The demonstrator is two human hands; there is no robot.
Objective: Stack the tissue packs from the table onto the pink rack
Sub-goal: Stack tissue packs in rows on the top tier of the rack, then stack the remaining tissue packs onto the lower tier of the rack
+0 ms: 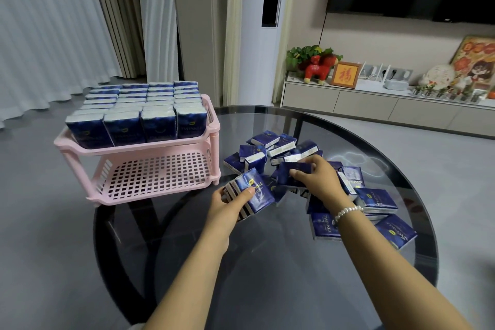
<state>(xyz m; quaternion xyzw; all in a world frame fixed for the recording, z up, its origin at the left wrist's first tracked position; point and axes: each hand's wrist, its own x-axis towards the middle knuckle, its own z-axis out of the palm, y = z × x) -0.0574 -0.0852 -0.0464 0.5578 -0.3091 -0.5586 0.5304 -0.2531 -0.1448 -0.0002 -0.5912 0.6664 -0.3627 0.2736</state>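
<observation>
A pink two-tier rack [150, 148] stands at the left edge of the round glass table [267, 262]. Its top shelf is packed with several rows of upright dark blue tissue packs [139, 112]; its bottom shelf [158, 177] holds nothing. My left hand [230, 203] grips a small stack of blue packs [253, 193] just right of the rack's front corner. My right hand [318, 177], with a bead bracelet at the wrist, curls its fingers round one pack [294, 173] in the loose pile of packs [356, 195] on the table.
The loose packs spread from the table's middle [270, 147] to its right side [396, 230]. Bare glass lies between my forearms. Behind are curtains, a tall white air conditioner [251, 29] and a TV cabinet [388, 104] with ornaments.
</observation>
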